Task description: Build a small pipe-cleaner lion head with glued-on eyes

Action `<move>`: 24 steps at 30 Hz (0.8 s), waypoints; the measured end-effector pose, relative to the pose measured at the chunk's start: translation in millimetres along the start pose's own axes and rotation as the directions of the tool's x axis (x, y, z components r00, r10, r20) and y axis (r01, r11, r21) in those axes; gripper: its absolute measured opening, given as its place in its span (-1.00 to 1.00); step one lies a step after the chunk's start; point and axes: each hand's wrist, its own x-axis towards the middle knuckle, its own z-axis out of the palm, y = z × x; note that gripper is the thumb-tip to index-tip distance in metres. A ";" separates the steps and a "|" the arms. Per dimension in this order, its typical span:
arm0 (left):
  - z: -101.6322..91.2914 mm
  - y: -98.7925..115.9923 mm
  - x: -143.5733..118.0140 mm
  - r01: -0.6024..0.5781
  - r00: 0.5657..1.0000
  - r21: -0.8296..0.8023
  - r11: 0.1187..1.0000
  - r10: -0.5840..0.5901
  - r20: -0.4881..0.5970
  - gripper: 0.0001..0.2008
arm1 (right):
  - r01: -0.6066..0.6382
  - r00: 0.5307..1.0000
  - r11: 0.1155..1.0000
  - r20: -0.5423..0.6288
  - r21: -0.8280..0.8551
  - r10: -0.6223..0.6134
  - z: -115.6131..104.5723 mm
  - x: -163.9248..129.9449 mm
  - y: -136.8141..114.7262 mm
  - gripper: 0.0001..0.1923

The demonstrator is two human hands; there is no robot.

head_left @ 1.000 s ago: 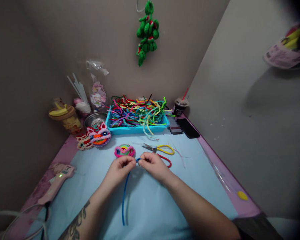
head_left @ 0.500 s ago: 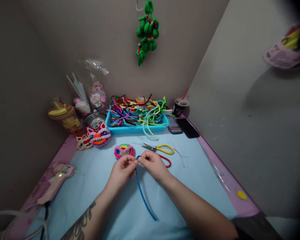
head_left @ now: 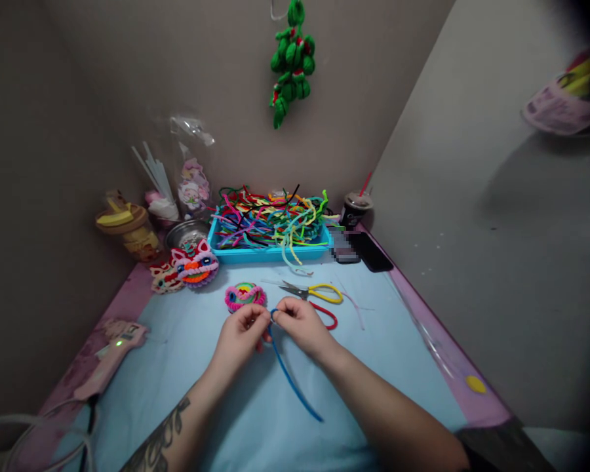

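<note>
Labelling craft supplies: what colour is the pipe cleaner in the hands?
Blue pipe cleaner, clearest in the head view.

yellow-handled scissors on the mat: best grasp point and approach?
Grip the scissors by the yellow handle loop, coming from the right and above. They lie flat with the blades pointing left, and both the left hand and the right hand sit just in front, pinching the blue pipe cleaner, so the right side looks freest.
</note>
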 end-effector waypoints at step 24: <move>-2.0 -0.1 2.4 0.023 1.000 0.033 0.999 -0.023 0.009 -0.71 | -0.143 0.989 0.975 0.056 0.168 0.135 -0.4 0.4 2.1 -0.69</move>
